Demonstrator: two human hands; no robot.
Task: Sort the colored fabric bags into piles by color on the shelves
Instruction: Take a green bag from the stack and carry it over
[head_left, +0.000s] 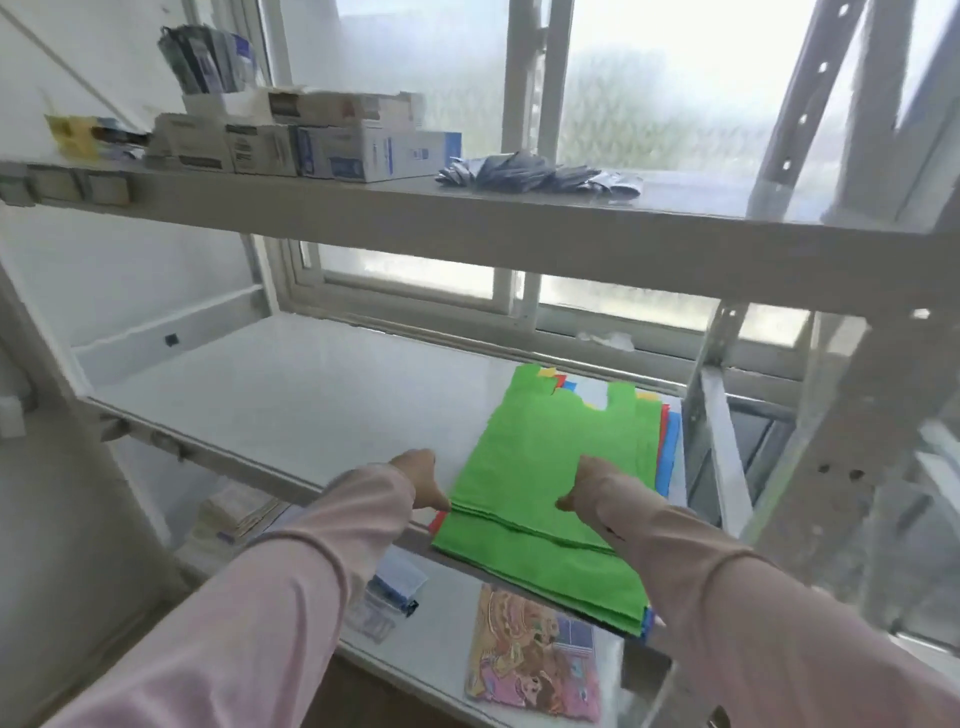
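A stack of flat fabric bags lies on the right side of the middle shelf (291, 395), hanging over its front edge. A green bag (545, 467) is on top; red, blue and yellow edges (667, 441) peek out beneath it. My left hand (421, 478) touches the stack's left edge, fingers pinched at the green layers. My right hand (592, 483) rests on top of the green bag, thumb and fingers closed on its surface. Pink sleeves cover both arms.
The upper shelf (519, 208) carries white and blue boxes (332, 140) and dark foil packets (535, 171). The lower shelf holds a colourful cartoon booklet (535, 654) and small plastic packets (389, 592). A metal upright (852, 467) stands at right; windows behind.
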